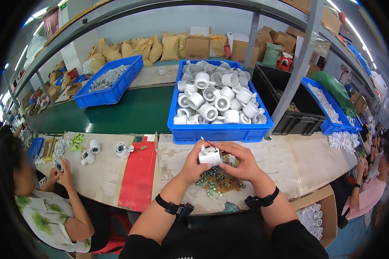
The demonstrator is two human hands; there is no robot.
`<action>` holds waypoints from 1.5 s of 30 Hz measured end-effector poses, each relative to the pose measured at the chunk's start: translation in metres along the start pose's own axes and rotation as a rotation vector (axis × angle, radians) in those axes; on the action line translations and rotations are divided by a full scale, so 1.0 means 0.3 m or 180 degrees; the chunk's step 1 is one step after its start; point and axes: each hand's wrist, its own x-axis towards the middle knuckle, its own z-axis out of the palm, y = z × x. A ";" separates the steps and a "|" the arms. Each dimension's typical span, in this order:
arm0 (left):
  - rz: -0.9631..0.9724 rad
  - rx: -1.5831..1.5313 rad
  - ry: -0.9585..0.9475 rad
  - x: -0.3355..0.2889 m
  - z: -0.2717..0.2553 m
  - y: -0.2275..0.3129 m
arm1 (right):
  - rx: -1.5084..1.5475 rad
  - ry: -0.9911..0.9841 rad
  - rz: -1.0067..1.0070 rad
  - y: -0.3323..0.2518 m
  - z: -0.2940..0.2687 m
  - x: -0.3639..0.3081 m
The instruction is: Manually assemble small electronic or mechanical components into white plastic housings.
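A white cup-shaped plastic housing (208, 157) with a side handle is between my two hands, above the table. My left hand (192, 165) is closed round its left side, thumb at the lower edge. My right hand (243, 161) grips the right side with thumb and fingers. A thin dark reddish strip, perhaps a wire, shows at the housing's top; its kind I cannot make out. Right below my hands lies a pile of small green and brown circuit boards (220, 183). Beyond them stands a blue crate (220, 134) heaped with similar white housings (209, 111), several showing slotted round ends.
A metal shelf post (296, 73) rises right of the crate, by a black crate (300, 122). A cardboard box (330, 211) of white parts stands low at right. Co-workers sit on both sides. Another blue tray (98, 100) rests on the green belt (147, 113).
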 end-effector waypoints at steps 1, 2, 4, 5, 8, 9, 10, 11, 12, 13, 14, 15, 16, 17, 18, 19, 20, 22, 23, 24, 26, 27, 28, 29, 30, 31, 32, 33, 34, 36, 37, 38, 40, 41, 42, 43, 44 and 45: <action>0.0001 0.0002 0.0037 -0.003 -0.005 -0.008 | 0.0019 -0.0032 0.0000 0.009 0.005 -0.004; -0.0034 0.0038 0.0025 -0.011 0.008 0.001 | -0.0056 0.0014 -0.0048 -0.002 0.007 -0.013; -0.0067 -0.0026 -0.0103 -0.017 0.019 0.021 | -0.0114 0.0043 -0.0058 -0.001 0.002 -0.024; -0.0086 -0.0035 -0.0079 -0.017 0.007 0.013 | -0.0121 0.0007 -0.0137 0.002 -0.003 -0.019; 0.0595 0.1076 -0.0186 -0.028 0.009 -0.008 | -0.0092 -0.0111 -0.0297 0.033 -0.007 -0.027; 0.0490 0.0709 -0.0099 -0.038 0.040 -0.004 | -0.0075 -0.0181 -0.0400 0.044 -0.008 -0.032; 0.0384 0.0343 -0.0011 -0.044 0.058 -0.003 | -0.0063 -0.0173 -0.0376 0.054 -0.010 -0.034; 0.0356 0.0340 -0.0005 -0.047 0.055 -0.006 | -0.0100 -0.0204 -0.0459 0.060 -0.011 -0.032; 0.0352 0.0509 -0.0046 -0.046 0.046 -0.006 | -0.0137 -0.0236 -0.0543 0.063 -0.011 -0.032; 0.0348 0.0678 -0.0089 -0.044 0.036 -0.005 | -0.0121 -0.0232 -0.0522 0.055 -0.006 -0.032; 0.0320 0.0663 -0.0085 -0.034 0.032 0.009 | 0.0081 -0.0144 -0.0273 0.036 -0.001 -0.030; 0.0651 0.1271 0.0047 -0.019 0.034 0.036 | 0.0275 -0.0048 -0.0021 0.026 -0.001 -0.034; 0.0984 0.1879 0.0178 -0.009 0.034 0.049 | 0.0394 -0.0298 0.0192 0.050 -0.015 -0.050; 0.0969 0.1868 0.0175 -0.006 0.031 0.047 | 0.0396 -0.0295 0.0211 0.048 -0.005 -0.051; 0.0900 0.1367 0.0345 -0.005 0.028 0.045 | 0.0794 -0.0181 0.0389 0.042 0.014 -0.047; 0.0829 0.0864 0.0512 -0.007 0.029 0.041 | 0.1189 -0.0063 0.0566 0.038 0.031 -0.045; 0.1012 0.0595 0.0573 -0.005 0.044 0.019 | 0.1249 -0.0062 0.0490 0.041 0.042 -0.046; 0.0669 0.0245 0.0662 -0.020 0.019 0.013 | 0.0778 0.0070 0.0481 0.034 0.041 -0.034; 0.0322 -0.0088 0.0742 -0.022 0.010 0.010 | 0.0320 0.0205 0.0461 0.037 0.036 -0.024; 0.0342 -0.0125 0.0980 0.000 0.018 0.011 | -0.0087 0.0448 0.0245 0.080 0.004 -0.012; 0.0116 -0.0094 0.1094 0.017 0.029 0.035 | -0.0613 0.0384 0.0545 0.103 -0.068 -0.010; -0.0126 -0.0051 0.1203 0.022 0.036 0.044 | -0.1125 0.0332 0.0845 0.105 -0.085 -0.006; -0.0106 -0.0057 0.1219 0.030 0.045 0.039 | -0.1133 0.0313 0.0828 0.108 -0.086 -0.002; -0.0105 -0.0226 0.1237 0.032 0.055 0.033 | -0.2039 -0.0088 0.1082 0.092 -0.072 0.007; -0.0102 -0.0394 0.1253 0.031 0.059 0.028 | -0.2944 -0.0497 0.1323 0.080 -0.059 0.013; -0.0095 -0.0390 0.1256 0.027 0.054 0.022 | -0.2944 -0.0497 0.1314 0.080 -0.047 0.012; -0.0153 -0.0358 0.1194 0.024 0.050 0.014 | -0.3260 -0.0625 0.1215 0.086 -0.034 0.007; -0.0211 -0.0327 0.1131 0.022 0.044 0.005 | -0.3576 -0.0755 0.1112 0.096 -0.023 0.004; -0.0203 -0.0334 0.1133 0.021 0.034 -0.003 | -0.3585 -0.0758 0.1107 0.119 -0.013 0.004; -0.0061 0.0019 0.1174 0.022 0.025 -0.011 | -0.3438 -0.0948 0.1083 0.152 -0.003 0.001; -0.0055 0.0006 0.1169 0.017 0.023 -0.016 | -0.3454 -0.0950 0.1086 0.158 -0.006 -0.007; -0.0099 0.0039 0.1227 0.017 0.020 -0.011 | -0.3393 -0.0969 0.1162 0.156 -0.008 -0.002; -0.0133 0.0066 0.1293 0.015 0.023 -0.003 | -0.3339 -0.0996 0.1228 0.158 -0.015 -0.001; -0.0177 0.0298 0.1318 0.012 0.031 0.002 | -0.3335 -0.0925 0.1167 0.160 -0.018 -0.002; -0.0224 0.0531 0.1343 0.008 0.036 0.005 | -0.3327 -0.0854 0.1109 0.161 -0.021 -0.003; -0.0220 0.0535 0.1353 0.002 0.038 -0.001 | -0.3324 -0.0860 0.1098 0.157 -0.027 -0.006; -0.0110 0.0876 0.1293 -0.006 0.039 -0.002 | -0.3314 -0.0452 0.0974 0.126 -0.030 -0.001; -0.0005 0.1219 0.1228 -0.011 0.039 -0.004 | -0.3291 -0.0045 0.0852 0.102 -0.033 0.003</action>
